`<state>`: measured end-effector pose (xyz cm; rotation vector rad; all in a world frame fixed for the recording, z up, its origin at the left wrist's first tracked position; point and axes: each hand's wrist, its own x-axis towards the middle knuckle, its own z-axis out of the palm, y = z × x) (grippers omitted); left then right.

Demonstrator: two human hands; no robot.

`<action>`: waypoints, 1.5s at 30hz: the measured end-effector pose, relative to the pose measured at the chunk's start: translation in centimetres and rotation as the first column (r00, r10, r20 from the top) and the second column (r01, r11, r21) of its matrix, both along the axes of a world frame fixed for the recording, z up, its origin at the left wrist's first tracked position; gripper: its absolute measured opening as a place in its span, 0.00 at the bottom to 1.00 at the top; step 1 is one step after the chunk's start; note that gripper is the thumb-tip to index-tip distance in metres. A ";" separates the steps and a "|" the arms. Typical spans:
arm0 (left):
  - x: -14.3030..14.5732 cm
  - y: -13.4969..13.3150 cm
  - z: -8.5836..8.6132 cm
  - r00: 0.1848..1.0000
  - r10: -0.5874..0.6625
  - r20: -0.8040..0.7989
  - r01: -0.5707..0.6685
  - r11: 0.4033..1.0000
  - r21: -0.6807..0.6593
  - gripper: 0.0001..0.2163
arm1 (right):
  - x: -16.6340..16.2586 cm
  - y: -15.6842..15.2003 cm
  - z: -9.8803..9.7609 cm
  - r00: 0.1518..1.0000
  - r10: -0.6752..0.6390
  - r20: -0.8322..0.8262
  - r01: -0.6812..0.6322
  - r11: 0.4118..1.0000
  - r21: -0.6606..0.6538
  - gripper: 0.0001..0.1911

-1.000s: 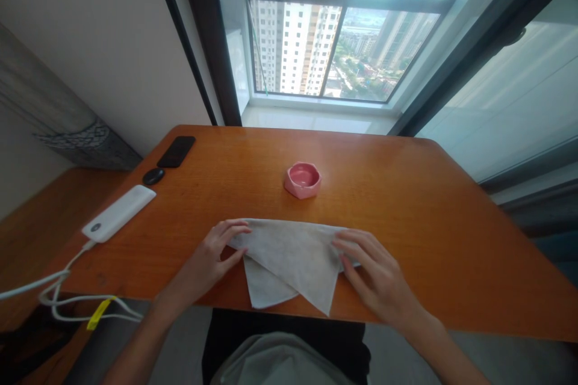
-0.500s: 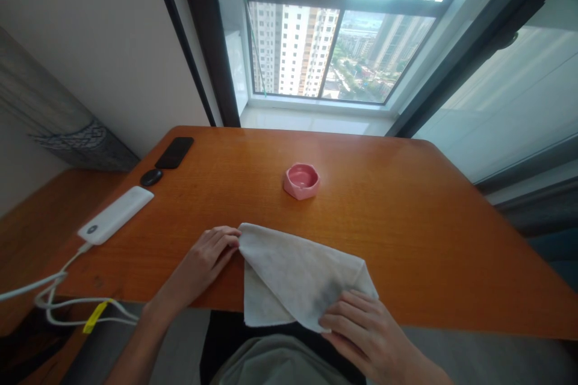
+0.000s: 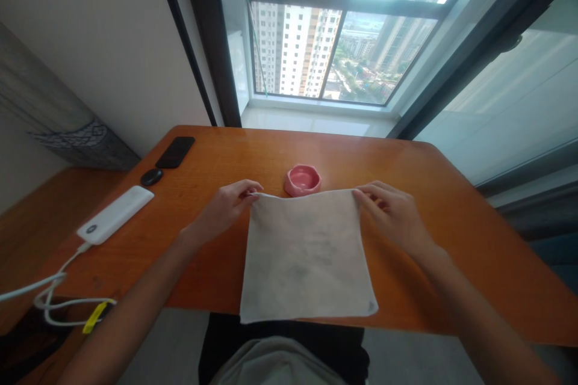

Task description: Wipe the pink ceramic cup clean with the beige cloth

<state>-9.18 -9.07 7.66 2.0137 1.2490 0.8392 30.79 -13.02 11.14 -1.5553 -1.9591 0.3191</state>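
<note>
A white square cloth point(image 3: 307, 258) hangs spread out between my hands, its near edge by the front edge of the table. My left hand point(image 3: 232, 201) pinches the far left corner. The far right corner is pinched by my right hand point(image 3: 391, 210). Faint grey smudges show on the cloth. Just beyond its raised far edge stands a pink ashtray-like bowl point(image 3: 303, 179) with a faceted rim; the cloth covers the bottom of its near side.
On the left of the wooden table point(image 3: 428, 192) lie a black phone point(image 3: 176, 152), a small black round object point(image 3: 151, 177) and a white power bank point(image 3: 115, 215). White cable point(image 3: 47, 298) with a yellow tag point(image 3: 94, 317) hangs at the left front edge. A window stands behind.
The cloth was folded over diagonally; now it is opened out flat. My right hand has moved up and away from me with its corner, and my left hand has risen too.
</note>
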 end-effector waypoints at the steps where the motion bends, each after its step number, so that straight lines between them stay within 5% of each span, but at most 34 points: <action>1: 0.0 0.6 -0.1 1.000 -0.004 -0.008 0.004 1.000 -0.004 0.18 | 0.5 1.0 -0.5 1.000 0.004 0.000 -0.004 1.000 -0.006 0.28; 8: -0.3 2.6 -2.6 0.995 0.015 -0.101 -0.018 0.999 -0.028 0.16 | 1.3 3.1 -4.6 0.991 0.027 -0.128 -0.049 0.984 -0.169 0.28; 16: 0.0 1.6 -2.3 0.998 0.058 -0.024 -0.057 0.998 0.041 0.18 | 0.1 1.6 -4.7 0.967 -0.045 -0.249 -0.008 0.978 -0.208 0.31; 22: -0.8 -3.2 -2.6 0.991 0.131 -0.014 -0.131 0.991 0.004 0.16 | 0.5 -1.7 -5.9 0.970 -0.046 -0.238 0.003 0.984 -0.177 0.26; 26: -1.7 -8.5 -4.1 0.996 0.084 -0.006 -0.082 0.984 0.157 0.12 | 1.4 -6.1 -6.6 0.983 -0.011 -0.183 -0.026 0.980 -0.199 0.21; 32: -1.7 -14.6 -6.3 0.999 0.022 -0.031 -0.011 0.944 0.329 0.07 | 2.5 -11.6 -7.6 0.986 0.112 -0.127 -0.119 0.991 -0.054 0.13; 41: -1.7 -17.1 -5.6 0.992 0.126 -0.027 -0.107 0.922 0.372 0.08 | 2.9 -14.5 -7.8 0.988 0.148 -0.039 -0.147 0.989 0.023 0.15; 45: -2.5 -17.6 -5.8 0.995 0.076 -0.058 -0.049 0.927 0.372 0.10 | 3.3 -14.9 -7.9 0.986 0.164 -0.025 -0.163 0.986 0.027 0.15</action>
